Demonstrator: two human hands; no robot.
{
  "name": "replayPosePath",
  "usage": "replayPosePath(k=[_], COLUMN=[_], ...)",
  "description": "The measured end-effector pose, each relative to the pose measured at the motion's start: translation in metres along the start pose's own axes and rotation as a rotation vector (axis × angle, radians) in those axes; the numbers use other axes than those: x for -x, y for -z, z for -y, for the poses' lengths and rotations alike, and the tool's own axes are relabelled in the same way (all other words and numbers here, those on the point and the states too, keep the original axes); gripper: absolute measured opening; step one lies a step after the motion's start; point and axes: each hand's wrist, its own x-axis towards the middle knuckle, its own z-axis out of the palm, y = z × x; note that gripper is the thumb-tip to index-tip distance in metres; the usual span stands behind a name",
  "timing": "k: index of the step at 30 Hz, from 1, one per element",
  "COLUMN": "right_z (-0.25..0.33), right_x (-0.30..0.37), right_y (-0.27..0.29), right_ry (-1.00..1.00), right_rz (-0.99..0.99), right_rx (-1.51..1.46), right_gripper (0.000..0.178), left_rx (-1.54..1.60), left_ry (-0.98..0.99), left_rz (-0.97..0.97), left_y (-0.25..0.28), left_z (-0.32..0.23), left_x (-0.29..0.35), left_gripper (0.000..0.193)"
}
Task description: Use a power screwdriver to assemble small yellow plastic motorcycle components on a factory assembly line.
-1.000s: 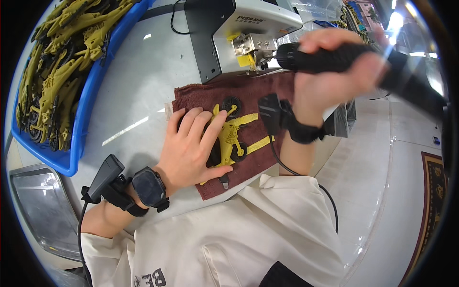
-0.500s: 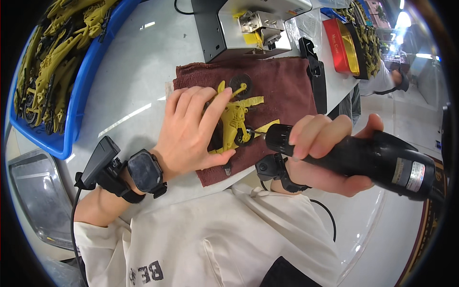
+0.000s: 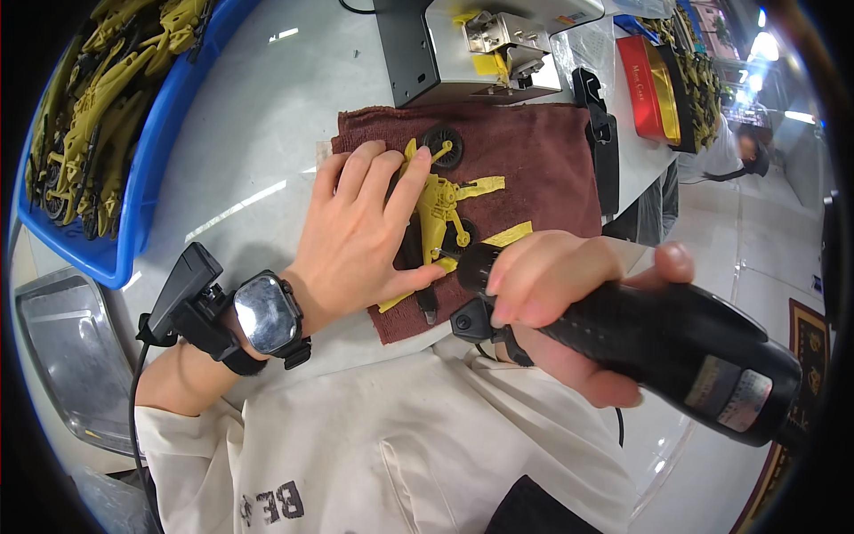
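Note:
A yellow toy motorcycle with black wheels lies on a maroon cloth. My left hand spreads over its left side, index finger near the upper wheel and thumb at the lower end, holding it down. Part of the toy is hidden under that hand. My right hand grips a black electric screwdriver, fingers wrapped round its front part. Its thin bit points left and meets the toy's lower part near the left thumb; the exact contact spot is too small to tell.
A blue bin of similar yellow toys stands at the far left, above a metal tray. A grey machine sits behind the cloth. To the right are a black stand, a red tin and another person's arm.
My right hand has moved the screwdriver down and left, taking its bit from beside the lower wheel to the toy's lower end. My left hand stays on the toy. The view has shifted slightly.

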Motion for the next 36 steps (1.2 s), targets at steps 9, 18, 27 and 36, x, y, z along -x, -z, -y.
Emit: replayPosePath(k=[9, 18, 27, 36], right_z=[-0.012, 0.008, -0.017, 0.017], right_x=[0.011, -0.001, 0.018, 0.029], right_y=[-0.010, 0.000, 0.068, -0.011], right_ry=[-0.068, 0.054, -0.354, -0.130], right_rz=[-0.001, -0.351, -0.891, -0.658], right_rx=[0.004, 0.015, 0.185, 0.558], right_gripper=[0.073, 0.069, 0.049, 0.050], left_rx=[-0.012, -0.016, 0.081, -0.001], left_ry=[-0.013, -0.001, -0.016, -0.192], left_rz=[0.002, 0.006, -0.084, -0.325], left_y=[0.001, 0.002, 0.000, 0.056], left_z=[0.001, -0.004, -0.001, -0.021], left_x=[-0.001, -0.004, -0.003, 0.010], left_gripper=[0.092, 0.093, 0.101, 0.096])
